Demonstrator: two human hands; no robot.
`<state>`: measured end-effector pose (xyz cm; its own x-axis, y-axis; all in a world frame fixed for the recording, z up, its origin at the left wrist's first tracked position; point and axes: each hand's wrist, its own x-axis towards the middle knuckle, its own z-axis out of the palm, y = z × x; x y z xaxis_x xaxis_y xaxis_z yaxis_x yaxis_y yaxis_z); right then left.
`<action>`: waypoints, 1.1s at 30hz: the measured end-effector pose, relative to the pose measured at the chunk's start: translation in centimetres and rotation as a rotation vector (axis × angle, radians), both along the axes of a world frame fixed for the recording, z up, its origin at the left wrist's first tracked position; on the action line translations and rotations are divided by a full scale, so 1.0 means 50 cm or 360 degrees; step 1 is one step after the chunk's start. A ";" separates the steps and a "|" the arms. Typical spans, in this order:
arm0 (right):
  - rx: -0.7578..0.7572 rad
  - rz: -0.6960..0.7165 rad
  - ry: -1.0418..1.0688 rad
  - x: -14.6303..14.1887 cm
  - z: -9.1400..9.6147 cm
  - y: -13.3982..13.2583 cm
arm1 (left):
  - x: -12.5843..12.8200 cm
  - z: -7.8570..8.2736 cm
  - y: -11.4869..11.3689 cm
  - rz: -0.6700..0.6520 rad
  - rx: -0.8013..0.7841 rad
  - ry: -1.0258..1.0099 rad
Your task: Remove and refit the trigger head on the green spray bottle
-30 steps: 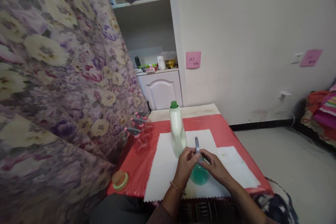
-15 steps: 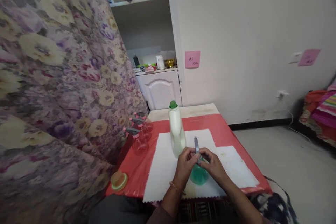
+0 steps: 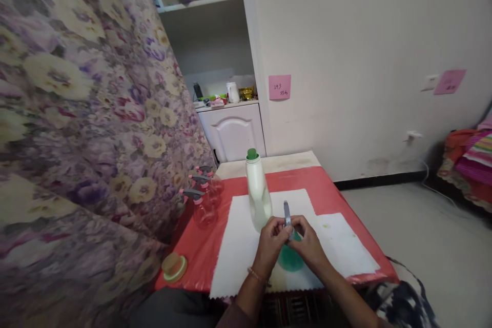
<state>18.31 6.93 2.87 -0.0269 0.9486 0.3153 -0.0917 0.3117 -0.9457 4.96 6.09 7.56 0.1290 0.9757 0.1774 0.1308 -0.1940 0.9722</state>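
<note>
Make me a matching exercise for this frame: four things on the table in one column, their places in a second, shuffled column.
Things:
1. green spray bottle
2. white bottle
3. pink spray bottles
4. round lid

Places:
A. near left corner of the red table
B. left edge, by the floral fabric
C. between both hands
D. upright, behind the hands

Pairs: 1-C, 2-D, 3-B, 4-A

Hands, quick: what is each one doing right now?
Left hand: closed on the grey sprayer head of the green spray bottle.
Right hand: closed on the same sprayer head, from the other side.
</note>
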 end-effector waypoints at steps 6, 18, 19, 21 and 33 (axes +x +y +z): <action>0.0095 0.0261 -0.0026 0.016 0.008 -0.002 | 0.001 -0.002 0.002 0.0004 -0.0023 -0.0029; 0.0074 0.0193 -0.0020 0.021 0.008 0.003 | 0.001 -0.009 0.005 -0.0003 -0.0033 -0.0039; 0.0050 0.0123 -0.0007 0.020 0.006 0.004 | 0.001 -0.008 0.005 -0.0005 -0.0036 -0.0041; 0.0021 0.0054 0.0027 0.017 0.002 0.005 | 0.001 -0.006 0.005 -0.0008 -0.0039 -0.0040; 0.0097 0.0027 -0.0090 0.003 0.011 -0.009 | 0.002 0.001 0.001 -0.0005 -0.0029 -0.0011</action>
